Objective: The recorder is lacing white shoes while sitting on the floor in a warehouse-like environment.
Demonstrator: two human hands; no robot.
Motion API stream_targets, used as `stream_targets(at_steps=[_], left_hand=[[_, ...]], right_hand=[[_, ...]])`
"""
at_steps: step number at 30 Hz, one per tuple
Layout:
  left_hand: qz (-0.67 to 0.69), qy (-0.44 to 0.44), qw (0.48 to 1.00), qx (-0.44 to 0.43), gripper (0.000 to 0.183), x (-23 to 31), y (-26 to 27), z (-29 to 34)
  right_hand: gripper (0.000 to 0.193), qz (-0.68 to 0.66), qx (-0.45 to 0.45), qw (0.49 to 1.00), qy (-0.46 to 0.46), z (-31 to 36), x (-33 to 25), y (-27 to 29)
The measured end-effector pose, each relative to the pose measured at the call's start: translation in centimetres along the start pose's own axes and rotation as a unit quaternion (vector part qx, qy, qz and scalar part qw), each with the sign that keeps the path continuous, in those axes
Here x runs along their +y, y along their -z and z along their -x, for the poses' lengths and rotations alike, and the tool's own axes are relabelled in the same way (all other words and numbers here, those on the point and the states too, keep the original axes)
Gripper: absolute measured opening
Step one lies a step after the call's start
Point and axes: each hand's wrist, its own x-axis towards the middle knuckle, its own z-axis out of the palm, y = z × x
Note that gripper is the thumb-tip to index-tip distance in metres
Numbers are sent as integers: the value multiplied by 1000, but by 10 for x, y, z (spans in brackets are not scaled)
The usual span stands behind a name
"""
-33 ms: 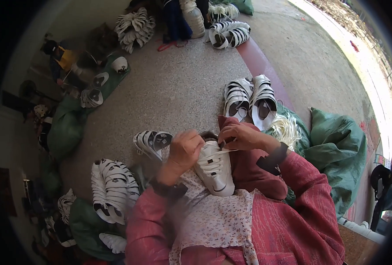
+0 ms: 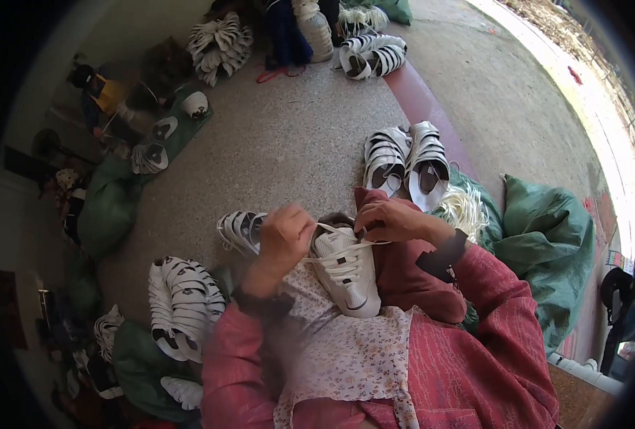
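A white shoe upper [image 2: 347,275] lies on my lap, toe toward me, with a white shoelace [image 2: 331,258] threaded through its front. My left hand [image 2: 283,239] is closed on the lace, to the left of the tongue, and a strand stretches from it to the upper. My right hand [image 2: 390,220] is at the upper's right top edge, its thumb and fingers pinching there. Part of the lace runs out under that hand. What exactly sits between the right fingertips is partly hidden. A floral apron [image 2: 353,357] lies beneath the upper.
Nested stacks of white shoe uppers [image 2: 185,304] stand on the left, with more uppers [image 2: 407,161] ahead to the right. A bundle of white laces [image 2: 466,211] lies near a green sack [image 2: 546,243]. Another person's legs [image 2: 289,36] are at the far side.
My left hand has moved left and slightly up, away from the shoe upper, drawing out a strand of lace. The tongue now shows more. My right hand has stayed nearly in place.
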Motion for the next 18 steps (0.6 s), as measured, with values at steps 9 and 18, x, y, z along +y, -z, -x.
stream_targets(at_steps=[9, 18], left_hand=[[-30, 255, 966, -40, 5, -54, 61, 54], [129, 127, 983, -3, 18, -28, 15, 65]], right_hand=[[21, -101, 5, 985, -139, 1, -7, 3], [11, 7, 33, 989, -147, 15, -49, -2]])
